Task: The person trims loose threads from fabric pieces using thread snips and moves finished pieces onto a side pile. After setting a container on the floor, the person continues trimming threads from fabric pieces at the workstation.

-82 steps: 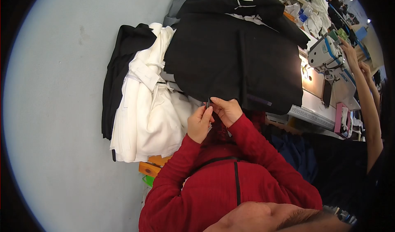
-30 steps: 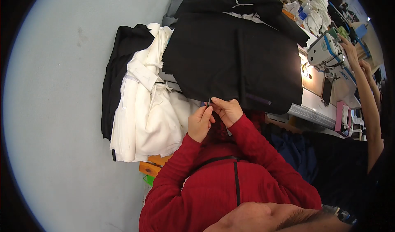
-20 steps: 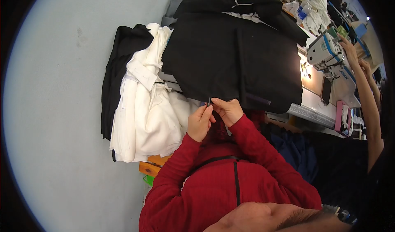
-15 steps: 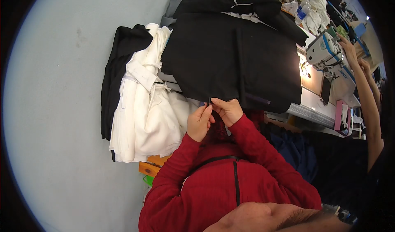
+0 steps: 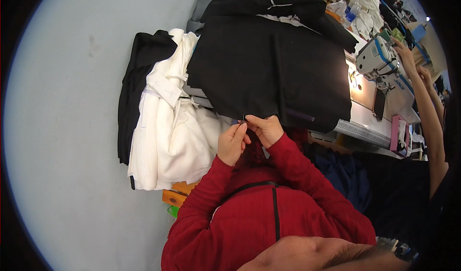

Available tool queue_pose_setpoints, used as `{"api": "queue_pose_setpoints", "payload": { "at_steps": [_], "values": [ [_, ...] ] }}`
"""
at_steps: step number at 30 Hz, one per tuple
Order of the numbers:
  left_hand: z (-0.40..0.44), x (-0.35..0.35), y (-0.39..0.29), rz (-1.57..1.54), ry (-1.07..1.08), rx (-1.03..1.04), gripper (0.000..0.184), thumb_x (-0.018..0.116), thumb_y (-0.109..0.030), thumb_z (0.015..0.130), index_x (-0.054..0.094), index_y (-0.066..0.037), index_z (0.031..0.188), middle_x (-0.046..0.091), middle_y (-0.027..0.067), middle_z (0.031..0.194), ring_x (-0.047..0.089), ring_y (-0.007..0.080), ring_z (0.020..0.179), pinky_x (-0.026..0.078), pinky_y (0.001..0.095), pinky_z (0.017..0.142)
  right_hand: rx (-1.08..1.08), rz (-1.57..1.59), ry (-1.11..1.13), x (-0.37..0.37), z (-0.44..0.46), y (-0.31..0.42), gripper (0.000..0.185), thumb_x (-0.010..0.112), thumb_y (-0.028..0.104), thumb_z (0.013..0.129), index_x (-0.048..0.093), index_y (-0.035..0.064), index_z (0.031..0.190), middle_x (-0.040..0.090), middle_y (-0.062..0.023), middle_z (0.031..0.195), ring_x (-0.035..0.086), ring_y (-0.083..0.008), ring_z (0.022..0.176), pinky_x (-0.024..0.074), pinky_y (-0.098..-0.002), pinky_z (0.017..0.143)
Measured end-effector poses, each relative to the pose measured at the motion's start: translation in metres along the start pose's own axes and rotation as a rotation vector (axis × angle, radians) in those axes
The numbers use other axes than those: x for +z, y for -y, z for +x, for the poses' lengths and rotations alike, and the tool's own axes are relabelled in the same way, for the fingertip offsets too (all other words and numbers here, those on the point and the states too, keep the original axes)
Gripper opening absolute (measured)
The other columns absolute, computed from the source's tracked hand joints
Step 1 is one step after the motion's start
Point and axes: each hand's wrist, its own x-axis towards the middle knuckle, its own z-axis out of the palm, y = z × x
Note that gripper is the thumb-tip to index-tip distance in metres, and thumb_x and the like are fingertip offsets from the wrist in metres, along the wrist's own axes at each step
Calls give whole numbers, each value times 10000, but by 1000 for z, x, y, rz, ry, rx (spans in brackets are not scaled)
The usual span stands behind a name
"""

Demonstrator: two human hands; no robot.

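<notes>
My left hand (image 5: 232, 144) is closed in a pinch, its fingertips upright around a small thin dark piece (image 5: 243, 119). My right hand (image 5: 267, 130) meets it from the other side, with thumb and forefinger pinched at the same piece. What kind of thing it is, I cannot make out. Both hands are at the near edge of a large black cloth (image 5: 240, 64), which lies flat with a raised fold (image 5: 277, 74) down it. Whether the small piece is joined to the cloth is hidden by the fingers.
White cloth bundles (image 5: 163, 141) hang at the left, with black cloth (image 5: 139, 79) beside them. To the right stand a sewing machine (image 5: 377, 60), a clear ruler (image 5: 362, 134) and a pink box (image 5: 399, 135). A co-worker's arm (image 5: 429, 112) reaches to the machine.
</notes>
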Motion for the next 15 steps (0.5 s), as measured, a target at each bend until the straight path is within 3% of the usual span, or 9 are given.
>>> {"api": "queue_pose_setpoints", "payload": {
  "at_steps": [4, 13, 15],
  "values": [
    [0, 0, -1, -6, 4, -5, 342, 492, -292, 921, 575, -39, 706, 484, -10, 506, 376, 27, 387, 300, 176, 353, -14, 7, 11, -1, 1, -2, 111, 621, 19, 812, 629, -89, 841, 642, -144, 821, 632, -211, 766, 507, -308, 730],
    [1, -7, 8, -108, 62, -63, 285, 494, -269, 921, 606, -11, 965, 540, 11, 583, 396, 26, 423, 314, 169, 364, 41, 24, 5, -4, 1, 2, 129, 609, 26, 820, 621, -100, 841, 644, -187, 844, 641, -238, 792, 517, -326, 729],
    [1, -8, 8, -120, 72, -72, 273, 496, -270, 920, 600, -20, 961, 548, 10, 594, 415, 28, 429, 322, 170, 372, 48, 38, 15, -6, 2, 1, 131, 602, 26, 824, 622, -102, 844, 645, -197, 855, 644, -249, 808, 519, -332, 739]
  ]
}}
